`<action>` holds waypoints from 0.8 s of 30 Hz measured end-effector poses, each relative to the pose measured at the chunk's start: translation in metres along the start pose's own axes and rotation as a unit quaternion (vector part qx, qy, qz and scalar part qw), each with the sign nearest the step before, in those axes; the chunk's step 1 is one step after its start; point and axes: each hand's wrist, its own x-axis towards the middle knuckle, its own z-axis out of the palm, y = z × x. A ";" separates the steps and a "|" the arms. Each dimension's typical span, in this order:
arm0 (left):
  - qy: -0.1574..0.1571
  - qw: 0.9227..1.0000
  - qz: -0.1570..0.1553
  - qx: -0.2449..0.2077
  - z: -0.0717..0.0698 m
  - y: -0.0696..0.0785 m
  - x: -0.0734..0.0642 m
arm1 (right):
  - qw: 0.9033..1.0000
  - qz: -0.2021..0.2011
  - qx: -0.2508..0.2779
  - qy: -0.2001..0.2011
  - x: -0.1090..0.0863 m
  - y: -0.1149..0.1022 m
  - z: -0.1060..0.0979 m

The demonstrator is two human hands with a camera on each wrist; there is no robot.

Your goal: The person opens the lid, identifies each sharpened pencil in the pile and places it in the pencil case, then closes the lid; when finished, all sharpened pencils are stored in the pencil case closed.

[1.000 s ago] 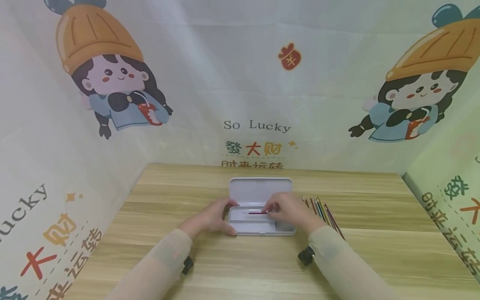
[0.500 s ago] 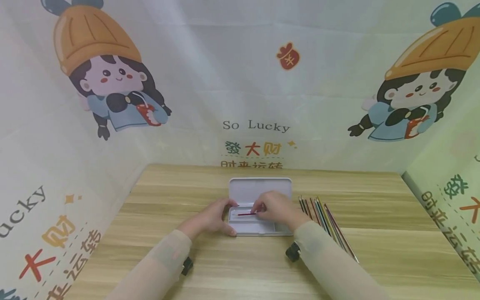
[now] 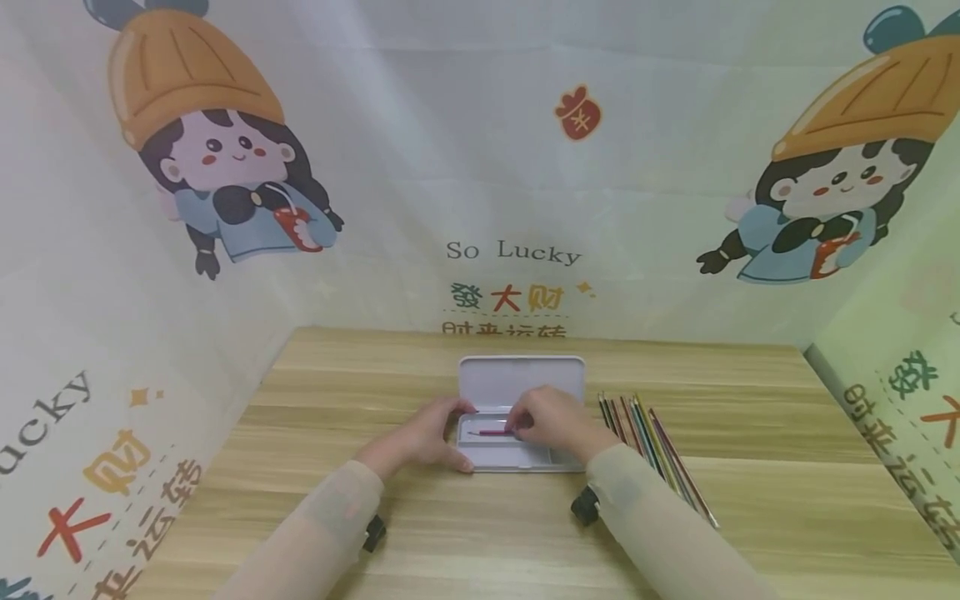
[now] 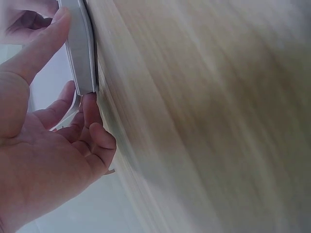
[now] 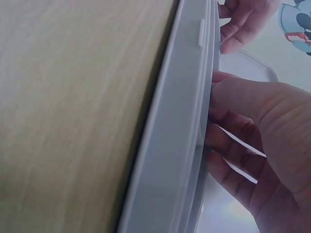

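Note:
A pale grey pencil case (image 3: pixel 504 455) lies with its lid raised on the table. My left hand (image 3: pixel 426 433) grips its left end, thumb at the front corner and fingers by the back corner; the left wrist view shows the thumb on the case wall (image 4: pixel 83 53). Inside the back compartment is a dark red pencil (image 3: pixel 489 432), its tip to the left. My right hand (image 3: pixel 553 417) pinches the pencil's right part. In the right wrist view, the right hand's fingers (image 5: pixel 231 145) reach over the case's front wall (image 5: pixel 167 131) and the pencil is hidden.
Several colored pencils (image 3: pixel 660 454) lie loosely side by side to the right of the case, partly under the right forearm. The wooden table (image 3: pixel 360 367) ends at a printed cloth backdrop (image 3: pixel 405 192) behind and at both sides.
My right hand has moved left with the red pencil, bringing it further into the back compartment, then shifted slightly right. More of the loose pencils now show. The left hand has stayed in place.

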 end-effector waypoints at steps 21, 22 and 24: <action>-0.002 1.000 0.004 0.006 0.000 0.003 0.000 | 0.995 0.043 0.031 0.089 -0.063 0.030 -0.024; -0.002 1.000 0.004 0.006 0.000 0.003 0.001 | 0.994 0.044 0.033 0.095 -0.067 0.033 -0.025; -0.002 1.000 0.002 0.004 0.000 0.004 0.001 | 0.993 0.045 0.040 0.104 -0.074 0.039 -0.026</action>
